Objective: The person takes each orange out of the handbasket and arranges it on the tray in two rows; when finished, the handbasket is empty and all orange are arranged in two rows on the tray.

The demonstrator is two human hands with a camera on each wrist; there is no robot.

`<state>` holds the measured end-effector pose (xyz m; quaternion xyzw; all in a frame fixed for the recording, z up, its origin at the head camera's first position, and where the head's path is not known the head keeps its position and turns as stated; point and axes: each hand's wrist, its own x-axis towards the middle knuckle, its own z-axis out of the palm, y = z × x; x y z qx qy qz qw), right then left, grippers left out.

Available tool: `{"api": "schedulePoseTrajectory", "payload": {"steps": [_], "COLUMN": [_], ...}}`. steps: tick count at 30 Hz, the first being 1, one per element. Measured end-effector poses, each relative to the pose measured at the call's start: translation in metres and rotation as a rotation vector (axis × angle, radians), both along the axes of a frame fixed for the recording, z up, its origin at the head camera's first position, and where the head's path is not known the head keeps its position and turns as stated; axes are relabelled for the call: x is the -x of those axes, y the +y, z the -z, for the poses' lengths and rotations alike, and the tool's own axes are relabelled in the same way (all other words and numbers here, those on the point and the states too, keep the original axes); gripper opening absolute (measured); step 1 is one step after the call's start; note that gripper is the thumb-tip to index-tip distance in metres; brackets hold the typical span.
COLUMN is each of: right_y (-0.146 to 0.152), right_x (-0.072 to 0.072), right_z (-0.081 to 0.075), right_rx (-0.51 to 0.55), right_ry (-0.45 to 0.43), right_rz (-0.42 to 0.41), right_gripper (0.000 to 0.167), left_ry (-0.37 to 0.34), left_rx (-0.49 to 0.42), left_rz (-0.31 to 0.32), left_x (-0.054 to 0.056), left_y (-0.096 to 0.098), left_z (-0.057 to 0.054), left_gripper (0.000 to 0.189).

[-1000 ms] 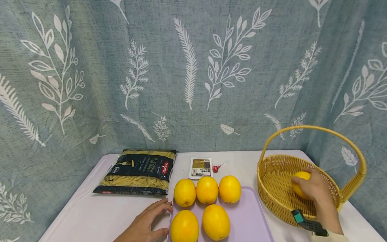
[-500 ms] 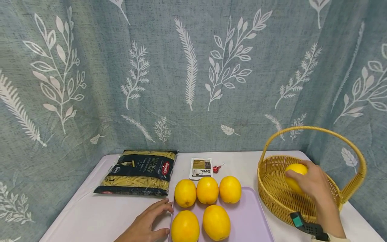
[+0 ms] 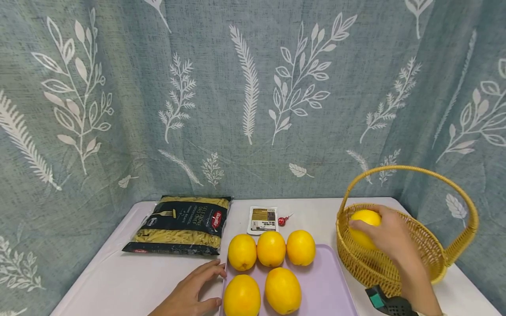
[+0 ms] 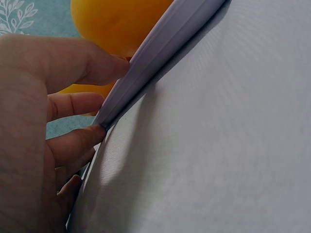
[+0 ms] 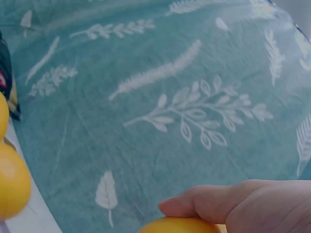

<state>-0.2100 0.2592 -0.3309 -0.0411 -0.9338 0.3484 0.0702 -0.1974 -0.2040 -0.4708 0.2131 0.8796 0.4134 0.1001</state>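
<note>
My right hand [image 3: 395, 237] grips a yellow-orange orange [image 3: 363, 241] over the left part of the wicker basket [image 3: 367, 276]. In the right wrist view, only the top of that orange [image 5: 177, 226] shows under my thumb. Several more oranges [image 3: 282, 290] sit on a lilac tray [image 3: 326, 285], three in a back row and two in front. My left hand [image 3: 189, 292] rests at the tray's left edge with fingers spread. Its fingertips touch the tray rim [image 4: 146, 60] in the left wrist view.
A bag of penne pasta [image 3: 182, 224] lies at the back left. Behind the tray are a small flat packet [image 3: 262, 219] and a red lollipop [image 3: 282, 221]. The basket's tall handle [image 3: 415, 168] arches over its opening. A patterned curtain [image 3: 221, 109] backs the table.
My right hand has lifted the orange from the basket's right side and moved it leftward across the basket. My left hand and the oranges on the tray have stayed put.
</note>
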Motion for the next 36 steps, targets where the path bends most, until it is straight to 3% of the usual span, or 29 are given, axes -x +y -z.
{"api": "schedulePoseTrajectory", "payload": {"steps": [8,12,20,28,36], "right_y": [-0.033,-0.051,-0.083,-0.096,-0.1], "right_x": [-0.005,-0.007,-0.008,-0.012,-0.016], "right_z": [0.0,0.004,0.026,0.053,0.066], "right_rx": [0.04,0.032,-0.068,-0.084,-0.052], "right_ry": [-0.066,-0.122,-0.228,-0.238,-0.217], "right_rz": [-0.112,-0.152,-0.182,-0.197,-0.211], "right_gripper": [0.069,0.072,0.066,0.06,0.059], "left_ry": [0.004,0.006,-0.025,-0.039,-0.016], "left_rx": [0.005,0.013,0.02,0.024,0.003], "left_rz": [-0.005,-0.006,-0.023,-0.04,-0.036], "left_x": [-0.001,-0.001,0.0,0.001,0.001], "left_y": [0.0,0.0,0.004,0.004,0.008], "left_z": [0.0,-0.001,-0.001,-0.001,-0.001], "left_gripper": [0.038,0.038,0.037,0.037,0.038]}}
